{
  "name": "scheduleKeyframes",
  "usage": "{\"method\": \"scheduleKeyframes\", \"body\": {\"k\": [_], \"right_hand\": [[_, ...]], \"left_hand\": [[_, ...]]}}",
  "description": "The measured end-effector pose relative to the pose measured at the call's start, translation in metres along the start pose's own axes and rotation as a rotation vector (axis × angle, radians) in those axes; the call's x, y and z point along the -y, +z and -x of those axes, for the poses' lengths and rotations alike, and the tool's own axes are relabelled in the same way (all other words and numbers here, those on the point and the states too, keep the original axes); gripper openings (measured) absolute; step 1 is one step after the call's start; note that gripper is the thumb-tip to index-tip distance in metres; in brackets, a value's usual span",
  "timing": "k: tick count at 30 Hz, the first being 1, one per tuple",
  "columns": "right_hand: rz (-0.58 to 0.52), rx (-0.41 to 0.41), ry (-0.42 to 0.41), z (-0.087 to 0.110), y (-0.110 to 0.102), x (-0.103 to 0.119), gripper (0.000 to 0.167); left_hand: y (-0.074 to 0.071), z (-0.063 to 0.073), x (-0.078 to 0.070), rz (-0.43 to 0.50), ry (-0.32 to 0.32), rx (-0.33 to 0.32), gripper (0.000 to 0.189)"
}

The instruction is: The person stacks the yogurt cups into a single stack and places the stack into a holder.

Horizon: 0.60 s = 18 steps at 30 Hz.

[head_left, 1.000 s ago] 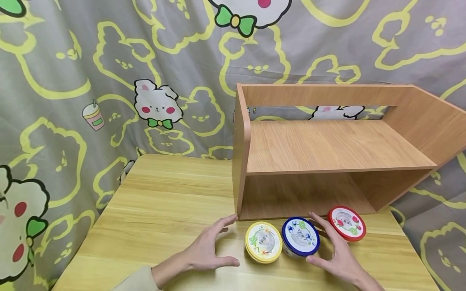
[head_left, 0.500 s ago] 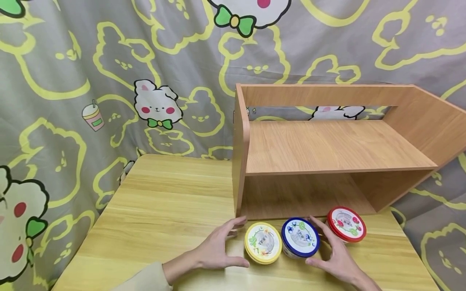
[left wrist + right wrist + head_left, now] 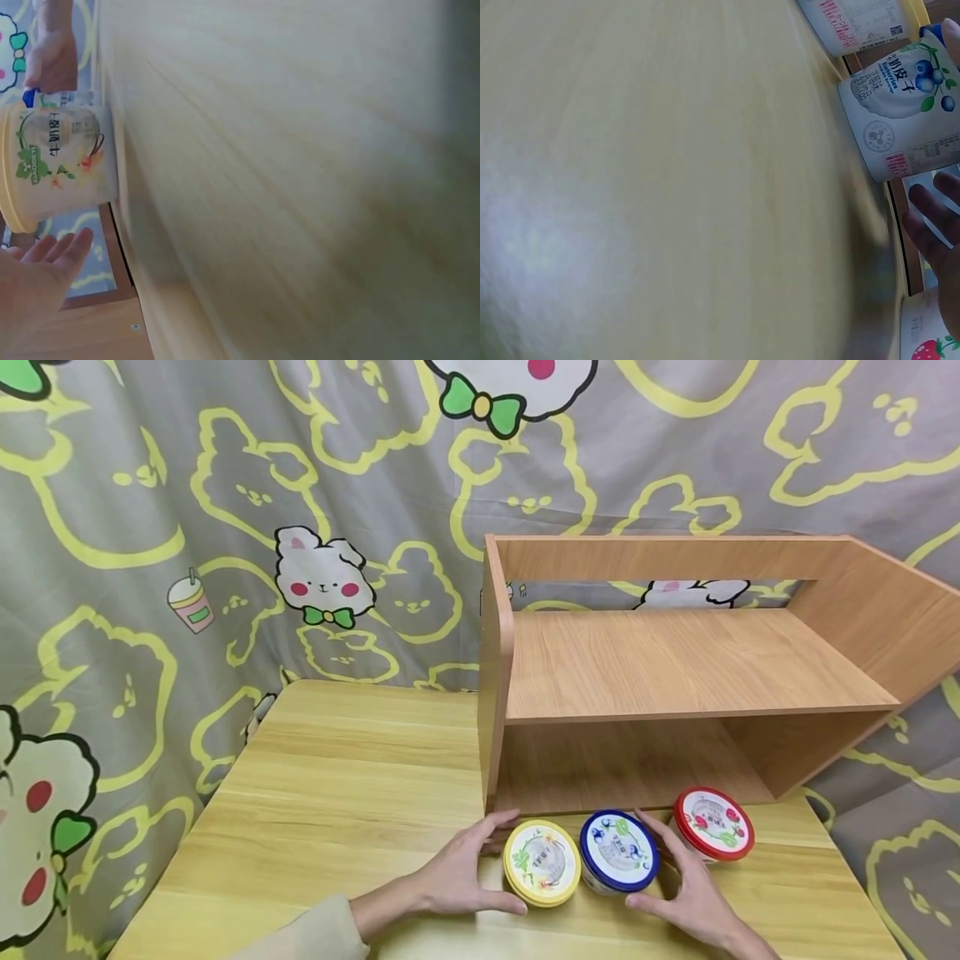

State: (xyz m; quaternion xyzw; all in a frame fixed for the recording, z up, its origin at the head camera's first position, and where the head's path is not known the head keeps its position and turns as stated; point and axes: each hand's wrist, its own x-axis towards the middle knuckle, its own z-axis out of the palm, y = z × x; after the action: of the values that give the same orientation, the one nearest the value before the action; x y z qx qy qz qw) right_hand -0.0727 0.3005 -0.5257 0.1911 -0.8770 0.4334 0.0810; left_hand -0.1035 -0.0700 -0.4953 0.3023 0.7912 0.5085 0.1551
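Note:
Three lidded yogurt tubs stand in a row on the table: a yellow-lidded tub [image 3: 543,862], a blue-lidded tub [image 3: 618,850] and a red-lidded tub [image 3: 714,823]. My left hand [image 3: 465,877] curves around the left side of the yellow-lidded one, thumb at its near edge. In the left wrist view a gap shows between those fingers and the tub's wall. Around the right side of the blue-lidded tub spreads my right hand [image 3: 693,893], between it and the red-lidded one. The right wrist view shows blueberries on that tub's side and the fingers apart from its wall.
A two-tier wooden shelf [image 3: 697,664] stands directly behind the tubs, its lower compartment facing them. The wooden table [image 3: 360,768] extends to the left. A grey curtain [image 3: 405,468] with rabbit prints hangs behind.
My left hand has moved right, up to the yellow-lidded tub. My right hand has shifted slightly left around the blue-lidded tub. The tubs stay in place.

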Motion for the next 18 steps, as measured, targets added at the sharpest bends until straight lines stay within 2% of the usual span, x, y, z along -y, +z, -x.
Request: {"method": "scheduleKeyframes", "body": {"k": [10, 18], "right_hand": [[-0.102, 0.000, -0.032, 0.0014, 0.0046, -0.0071, 0.108], [-0.059, -0.014, 0.000, 0.0018, 0.0058, -0.0054, 0.100]], "left_hand": [[0.0062, -0.0044, 0.0044, -0.036, 0.006, 0.008, 0.115], [0.0087, -0.0090, 0.0073, -0.048, 0.012, 0.018, 0.115]]}}
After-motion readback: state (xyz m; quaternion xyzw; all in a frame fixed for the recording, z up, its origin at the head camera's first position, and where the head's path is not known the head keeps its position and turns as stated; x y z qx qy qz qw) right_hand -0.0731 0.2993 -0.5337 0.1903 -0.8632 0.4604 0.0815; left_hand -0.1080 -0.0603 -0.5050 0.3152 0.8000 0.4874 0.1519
